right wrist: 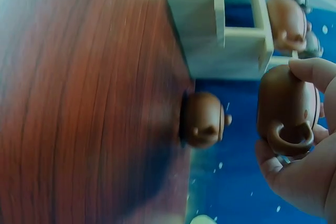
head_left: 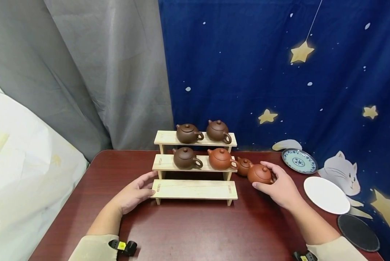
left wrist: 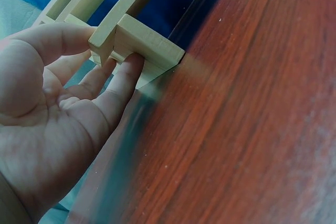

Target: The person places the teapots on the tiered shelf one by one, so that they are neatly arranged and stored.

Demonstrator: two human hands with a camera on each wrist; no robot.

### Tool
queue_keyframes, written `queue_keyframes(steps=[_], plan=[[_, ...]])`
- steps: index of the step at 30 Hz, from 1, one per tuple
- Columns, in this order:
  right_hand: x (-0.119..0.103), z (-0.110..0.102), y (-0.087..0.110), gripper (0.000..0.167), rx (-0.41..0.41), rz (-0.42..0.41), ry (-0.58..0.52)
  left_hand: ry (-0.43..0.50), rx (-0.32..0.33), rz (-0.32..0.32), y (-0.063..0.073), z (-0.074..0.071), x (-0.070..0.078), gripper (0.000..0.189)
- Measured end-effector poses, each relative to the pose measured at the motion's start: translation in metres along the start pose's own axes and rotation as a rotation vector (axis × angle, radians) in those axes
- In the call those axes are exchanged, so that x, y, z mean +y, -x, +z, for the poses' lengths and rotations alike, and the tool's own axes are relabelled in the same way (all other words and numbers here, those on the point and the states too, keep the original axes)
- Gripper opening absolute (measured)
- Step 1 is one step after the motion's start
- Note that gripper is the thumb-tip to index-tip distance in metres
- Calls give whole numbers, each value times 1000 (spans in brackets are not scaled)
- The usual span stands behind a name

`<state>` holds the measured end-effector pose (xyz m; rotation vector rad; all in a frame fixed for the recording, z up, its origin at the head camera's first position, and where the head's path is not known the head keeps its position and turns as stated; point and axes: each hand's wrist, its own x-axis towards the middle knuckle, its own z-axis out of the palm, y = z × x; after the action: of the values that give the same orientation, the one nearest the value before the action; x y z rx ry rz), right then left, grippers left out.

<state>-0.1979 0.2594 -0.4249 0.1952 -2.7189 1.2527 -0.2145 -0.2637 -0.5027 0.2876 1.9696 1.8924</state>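
My right hand [head_left: 282,186] grips a reddish-brown teapot [head_left: 259,174] around its body. In the right wrist view that teapot [right wrist: 286,103] is held above the table, its handle toward the palm. Another reddish-brown teapot [head_left: 243,166] stands on the table just behind it. To the left is a three-step wooden stand [head_left: 195,189]; my left hand [head_left: 134,194] holds the left end of its lowest step, thumb on the board and fingers at the leg [left wrist: 149,40]. Two dark brown teapots [head_left: 187,133] [head_left: 218,131] sit on the top step. On the middle step are a dark brown teapot [head_left: 186,158] and a reddish one [head_left: 220,158].
Along the right edge of the dark red table [head_left: 195,232] lie a blue-patterned plate [head_left: 299,161], a white plate [head_left: 326,195] and a black oval plate [head_left: 358,232]. A blue star-print curtain [head_left: 234,72] and a grey curtain [head_left: 123,72] hang behind.
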Motion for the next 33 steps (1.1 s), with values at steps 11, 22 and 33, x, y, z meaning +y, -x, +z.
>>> queue_keyframes(steps=[11,22,33], plan=[[-29,33,18,79,-57,-102,-115,0,-9,7,-1,0,-1,84],[-60,74,20,78,-180,-172,-218,-11,0,0,0,0,1,83],[-93,114,11,78,-260,-158,-215,-18,3,-3,1,0,1,84]])
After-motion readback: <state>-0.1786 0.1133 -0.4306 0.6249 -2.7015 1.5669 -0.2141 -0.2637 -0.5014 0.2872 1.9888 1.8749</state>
